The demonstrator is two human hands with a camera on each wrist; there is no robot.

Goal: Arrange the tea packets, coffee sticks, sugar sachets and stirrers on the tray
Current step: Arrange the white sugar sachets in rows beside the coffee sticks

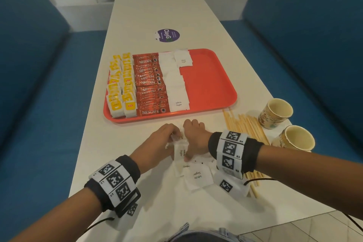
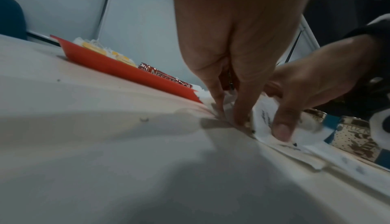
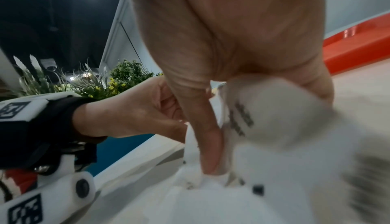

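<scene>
Loose sugar sachets (image 1: 198, 176) are lying nearest on the worktop (image 1: 137, 15). Just beyond them, the left hand (image 1: 157, 143) and the right hand (image 1: 194, 139) are pinching together a small stack of sachets (image 1: 181, 150) with curled fingers (image 2: 240, 111). Stirrers (image 1: 245, 127) are lying to the right. Farther away, the tray (image 1: 212, 84) is carrying tea packets (image 1: 121, 84), coffee sticks (image 1: 151, 84) and sugar.

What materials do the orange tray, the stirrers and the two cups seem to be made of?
Orange tray: probably moulded plastic, with a smooth, slightly glossy surface and a rounded raised rim.
Stirrers: likely wood, seen as thin flat pale tan strips with a matt look.
Cups: seemingly paper, with printed outsides, plain cream insides and a rolled lip.
</scene>
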